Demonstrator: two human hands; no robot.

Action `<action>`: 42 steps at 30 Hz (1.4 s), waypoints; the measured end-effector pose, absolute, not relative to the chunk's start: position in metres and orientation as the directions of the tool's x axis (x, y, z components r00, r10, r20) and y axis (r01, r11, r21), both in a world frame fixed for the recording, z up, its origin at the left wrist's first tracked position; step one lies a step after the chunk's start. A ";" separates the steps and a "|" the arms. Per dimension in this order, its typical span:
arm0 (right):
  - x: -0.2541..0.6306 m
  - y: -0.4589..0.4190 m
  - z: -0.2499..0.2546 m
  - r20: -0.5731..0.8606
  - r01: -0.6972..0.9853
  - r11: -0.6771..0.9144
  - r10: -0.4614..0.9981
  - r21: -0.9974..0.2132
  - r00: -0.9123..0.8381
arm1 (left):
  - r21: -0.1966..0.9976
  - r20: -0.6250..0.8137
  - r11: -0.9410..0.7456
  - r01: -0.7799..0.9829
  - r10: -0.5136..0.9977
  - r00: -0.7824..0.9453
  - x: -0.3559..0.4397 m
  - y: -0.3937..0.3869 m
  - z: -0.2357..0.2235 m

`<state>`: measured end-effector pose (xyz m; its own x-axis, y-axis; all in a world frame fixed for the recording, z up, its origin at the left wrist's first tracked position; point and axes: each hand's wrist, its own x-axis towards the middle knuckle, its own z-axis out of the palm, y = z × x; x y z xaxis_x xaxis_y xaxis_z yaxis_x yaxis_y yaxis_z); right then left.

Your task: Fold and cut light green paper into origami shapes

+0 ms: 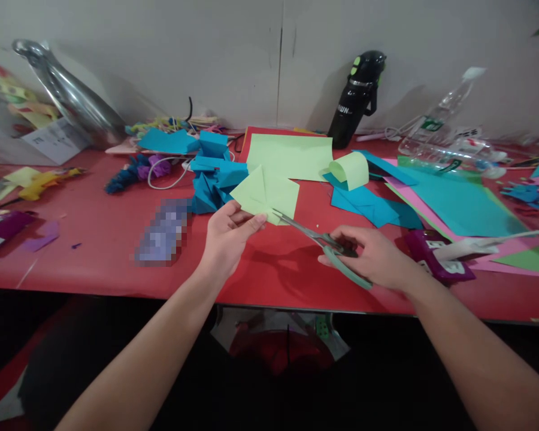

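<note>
My left hand [229, 233] pinches the lower left edge of a pale green piece of paper [281, 194], which is creased and held up above the red tabletop. My right hand [368, 251] grips a pair of scissors [335, 251] with grey-green handles. Their blades point left and meet the paper's lower edge close to my left fingertips. How far the blades are parted is hard to make out. Behind the held piece lies a larger pale green sheet [291, 152], with a curled pale green strip [353, 170] at its right.
Folded blue paper [213, 179] stands left of the held piece. Blue sheets [458, 197] and pink paper lie at the right, near a purple box [435, 257] with a white cable. A black bottle [357, 99], clear plastic bottles [440, 120] and a silver bottle [72, 96] stand along the wall.
</note>
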<state>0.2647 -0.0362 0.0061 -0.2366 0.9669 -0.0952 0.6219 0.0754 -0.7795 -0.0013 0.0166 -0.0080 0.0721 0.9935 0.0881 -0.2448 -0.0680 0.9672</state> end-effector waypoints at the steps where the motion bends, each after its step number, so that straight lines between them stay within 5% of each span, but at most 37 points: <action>1: 0.265 -0.036 0.006 -0.101 0.619 0.070 0.967 -0.782 -0.236 | 0.968 0.089 -0.069 -0.241 0.993 0.073 -0.001 0.016 -0.008; 42: 0.269 -0.037 0.001 -0.085 0.655 0.100 0.966 -0.749 -0.246 | 0.963 0.150 -0.134 -0.233 0.987 0.052 -0.002 0.016 -0.008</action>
